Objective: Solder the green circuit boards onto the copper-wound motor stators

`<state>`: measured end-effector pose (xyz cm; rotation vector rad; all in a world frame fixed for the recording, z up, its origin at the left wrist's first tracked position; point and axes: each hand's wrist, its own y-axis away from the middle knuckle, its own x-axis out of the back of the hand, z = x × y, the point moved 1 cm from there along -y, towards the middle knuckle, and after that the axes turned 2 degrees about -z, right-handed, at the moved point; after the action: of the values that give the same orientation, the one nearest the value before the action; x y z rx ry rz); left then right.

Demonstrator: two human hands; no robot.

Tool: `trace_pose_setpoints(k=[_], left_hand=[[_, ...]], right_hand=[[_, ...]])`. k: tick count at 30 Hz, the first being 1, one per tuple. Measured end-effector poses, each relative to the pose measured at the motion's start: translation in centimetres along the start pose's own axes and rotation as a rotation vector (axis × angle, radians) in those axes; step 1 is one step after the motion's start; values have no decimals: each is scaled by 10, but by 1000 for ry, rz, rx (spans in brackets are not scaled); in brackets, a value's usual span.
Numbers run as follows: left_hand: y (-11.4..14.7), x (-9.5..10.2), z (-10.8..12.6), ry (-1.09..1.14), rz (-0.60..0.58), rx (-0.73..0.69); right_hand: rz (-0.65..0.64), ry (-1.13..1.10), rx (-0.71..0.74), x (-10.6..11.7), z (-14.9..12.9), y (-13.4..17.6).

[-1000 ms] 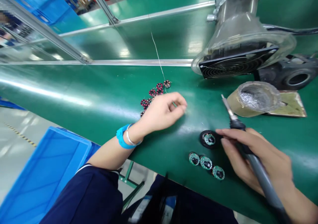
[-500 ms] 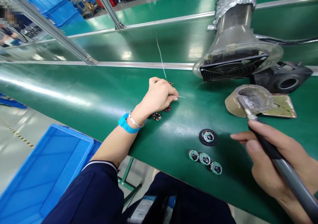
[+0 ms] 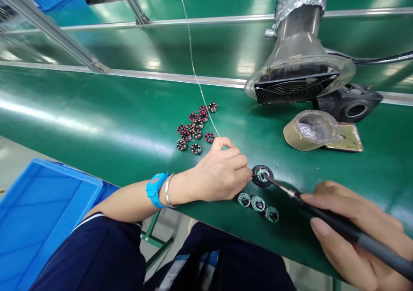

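Observation:
My right hand [image 3: 358,230] grips a soldering iron [image 3: 335,222]; its tip rests on a round green circuit board [image 3: 263,174] that sits in a black ring-shaped holder [image 3: 258,182]. Close to the holder's left side, my left hand [image 3: 226,170] is closed on thin solder wire [image 3: 193,67], which runs up and away from the fingers. The wire's end at the board is hidden or too fine to make out. Just below the holder, three more round boards [image 3: 257,203] lie in a slanting row. Several small copper-wound coils [image 3: 196,133] are grouped beyond my left hand.
A tan cup [image 3: 295,134] with a silvery, crusted inside stands right of the holder, beside a black soldering-iron stand [image 3: 353,103]. A fume extractor hood [image 3: 300,75] hangs above them. Left of the green table [image 3: 129,106] is a blue bin [image 3: 54,222].
My left hand has moved right and nearer, from the coils to the holder, bringing the wire along. The soldering iron's tip has gone from the cup down to the board in the holder.

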<state>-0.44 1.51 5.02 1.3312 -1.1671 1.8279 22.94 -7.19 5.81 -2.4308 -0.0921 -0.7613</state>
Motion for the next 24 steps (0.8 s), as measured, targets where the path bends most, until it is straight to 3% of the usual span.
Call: trace_pose_setpoints(k=[3,24], left_hand=[[0,-1,0,-28,-4,-6],[1,3,1,-17,-40,1]], right_hand=[[-17,-60,56,-3,4,-3],[-75,-23,34,-4,5,-11]])
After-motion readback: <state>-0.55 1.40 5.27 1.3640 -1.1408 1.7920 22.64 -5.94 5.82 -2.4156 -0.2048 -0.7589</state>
